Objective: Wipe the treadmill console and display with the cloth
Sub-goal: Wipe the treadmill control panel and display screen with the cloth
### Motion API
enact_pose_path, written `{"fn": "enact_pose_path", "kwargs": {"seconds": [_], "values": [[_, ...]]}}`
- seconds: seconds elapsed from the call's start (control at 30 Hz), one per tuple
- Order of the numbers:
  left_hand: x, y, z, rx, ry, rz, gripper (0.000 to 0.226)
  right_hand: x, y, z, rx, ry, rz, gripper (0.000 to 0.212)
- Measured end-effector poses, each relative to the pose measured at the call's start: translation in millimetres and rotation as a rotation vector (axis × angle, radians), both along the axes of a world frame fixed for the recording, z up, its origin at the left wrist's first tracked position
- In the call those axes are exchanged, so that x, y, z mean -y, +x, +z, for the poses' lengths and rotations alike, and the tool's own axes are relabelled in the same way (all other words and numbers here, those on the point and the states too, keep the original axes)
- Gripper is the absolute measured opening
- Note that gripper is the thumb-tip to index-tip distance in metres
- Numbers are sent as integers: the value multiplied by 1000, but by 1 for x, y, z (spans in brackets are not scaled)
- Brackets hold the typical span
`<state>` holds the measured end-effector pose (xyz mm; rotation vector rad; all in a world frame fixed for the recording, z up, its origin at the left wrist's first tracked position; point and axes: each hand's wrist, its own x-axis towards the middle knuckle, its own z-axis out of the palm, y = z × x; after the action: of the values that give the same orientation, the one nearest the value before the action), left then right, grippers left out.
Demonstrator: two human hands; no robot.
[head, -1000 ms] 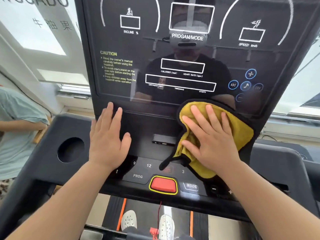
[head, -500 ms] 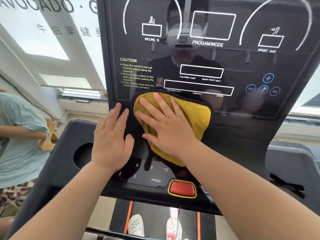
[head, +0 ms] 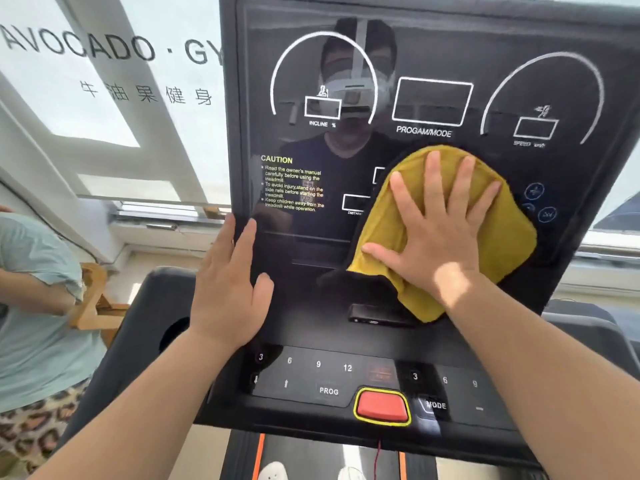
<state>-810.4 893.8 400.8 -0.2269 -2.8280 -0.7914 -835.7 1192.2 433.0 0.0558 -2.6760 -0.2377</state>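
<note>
The black treadmill console fills the view, with its glossy display point(head: 346, 81) above and a button panel point(head: 329, 375) below. A yellow cloth point(head: 509, 233) with a dark edge lies flat on the display's middle right, under the PROGAM/MODE box. My right hand point(head: 440, 233) presses on the cloth with fingers spread and straight. My left hand point(head: 228, 289) rests flat on the console's lower left edge, fingers straight, holding nothing. The cloth hides part of the readout boxes and some round icons.
A red stop button point(head: 382, 407) with a yellow rim sits at the panel's bottom centre. A small dark slot point(head: 377, 315) lies below the cloth. Another person point(head: 38, 306) in a pale shirt stands at the left. A cup-holder hole point(head: 173, 332) is in the left side tray.
My right hand slid the cloth from the console's lower left up and right onto the middle of the display. My left hand stayed on the left edge. The camera tilted up.
</note>
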Motion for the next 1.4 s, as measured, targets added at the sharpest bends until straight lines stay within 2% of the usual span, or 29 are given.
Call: {"fn": "enact_pose_path", "kwargs": {"seconds": [0.17, 0.33, 0.43, 0.57, 0.77, 1.03, 1.13, 1.23, 1.4], "values": [[2, 0, 8, -23, 198, 17, 72, 58, -52, 62, -87, -9, 53, 123], [8, -4, 9, -69, 328, 24, 63, 93, -64, 64, -106, 29, 123, 126], [5, -12, 13, -105, 429, 32, 63, 95, -49, 33, -55, 136, 254, 118], [-3, -26, 19, -134, 423, 77, 68, 73, -29, -1, -58, 202, 397, 92], [-5, -34, 24, -109, 443, 90, 64, 36, -50, 60, -99, 111, 164, 109], [14, -36, 23, -60, 605, -7, 58, 99, -106, 123, -224, 58, 100, 116], [16, -32, 25, -56, 697, 14, 60, 127, -106, 107, -186, 115, 160, 117], [19, -33, 26, -60, 777, 32, 59, 132, -82, 64, -104, 183, 289, 111], [21, -36, 23, -77, 717, 65, 63, 94, -43, 8, 3, 361, 551, 93]]}}
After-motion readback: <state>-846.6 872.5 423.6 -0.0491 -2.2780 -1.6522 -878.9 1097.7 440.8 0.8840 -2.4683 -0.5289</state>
